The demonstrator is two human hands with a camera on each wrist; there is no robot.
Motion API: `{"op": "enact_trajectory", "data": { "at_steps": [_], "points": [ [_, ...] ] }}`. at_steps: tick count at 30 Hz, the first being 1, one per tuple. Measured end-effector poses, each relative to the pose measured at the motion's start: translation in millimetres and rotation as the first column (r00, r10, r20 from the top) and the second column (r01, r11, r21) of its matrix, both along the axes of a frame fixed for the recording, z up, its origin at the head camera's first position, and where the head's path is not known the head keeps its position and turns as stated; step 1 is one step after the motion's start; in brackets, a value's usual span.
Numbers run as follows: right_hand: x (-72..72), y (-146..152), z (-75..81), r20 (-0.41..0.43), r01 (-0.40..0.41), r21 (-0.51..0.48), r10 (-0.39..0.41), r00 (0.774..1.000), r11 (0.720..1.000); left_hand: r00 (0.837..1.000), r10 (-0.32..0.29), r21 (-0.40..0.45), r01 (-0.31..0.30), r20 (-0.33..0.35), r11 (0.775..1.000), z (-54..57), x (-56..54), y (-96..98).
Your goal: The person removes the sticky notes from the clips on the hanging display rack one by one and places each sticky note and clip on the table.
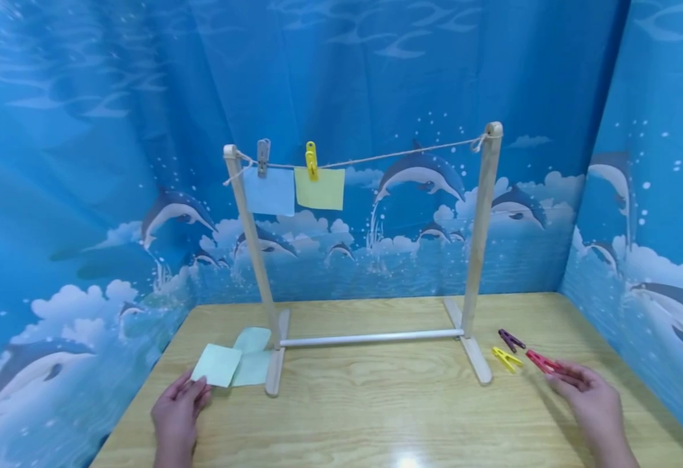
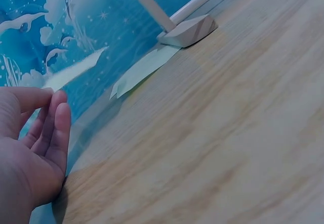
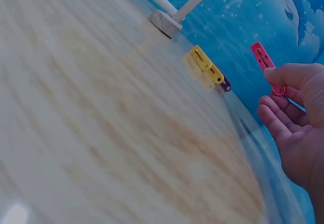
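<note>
My left hand pinches a pale green paper note by its near corner, between thumb and fingers. In the left wrist view that note is raised above the table. Two more green notes lie beside the stand's left foot, partly behind the held one. At the right, my right hand grips a red clothespin by one end, and the right wrist view shows the clothespin pointing away from the fingertips. Close to it on the table are a yellow clothespin and a dark purple clothespin.
A wooden stand with a white crossbar stands mid-table, a string tied between its posts. A grey clothespin holds a blue note on it; a yellow clothespin holds a yellow note. Dolphin-print curtains hang behind.
</note>
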State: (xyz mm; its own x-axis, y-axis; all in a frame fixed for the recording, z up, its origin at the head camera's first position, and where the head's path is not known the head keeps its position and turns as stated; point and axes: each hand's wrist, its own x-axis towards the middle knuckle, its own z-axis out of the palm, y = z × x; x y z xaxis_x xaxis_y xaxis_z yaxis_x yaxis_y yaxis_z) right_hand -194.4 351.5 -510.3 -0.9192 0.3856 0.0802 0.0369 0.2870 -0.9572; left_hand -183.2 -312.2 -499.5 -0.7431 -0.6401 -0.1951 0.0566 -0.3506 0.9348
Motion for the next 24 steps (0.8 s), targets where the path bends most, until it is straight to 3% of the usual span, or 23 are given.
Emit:
{"op": "enact_trajectory", "data": {
  "at_steps": [4,14,20,24],
  "points": [
    [-2.7,2.8,-1.3,0.048,0.019,0.116,-0.024,0.999,0.993,0.999,-0.01,-0.065,0.013,0.048,0.998,0.7,-3.4,-3.8],
    [-12.8,10.2,-6.0,0.046,0.053,0.19,-0.063,0.997,0.98,0.998,-0.003,-0.204,0.016,0.069,0.979,-5.3,-18.1,-11.7],
    [-14.3,10.4,-11.0,0.0,0.017,0.227,-0.017,1.0,0.974,0.994,-0.036,-0.308,0.065,0.101,0.949,-12.1,-18.4,-14.5],
    [-14.0,10.6,-12.7,0.027,0.01,0.276,-0.018,0.999,0.961,0.994,-0.039,-0.365,0.074,0.104,0.928,-17.6,-18.8,-13.7]
  ]
}}
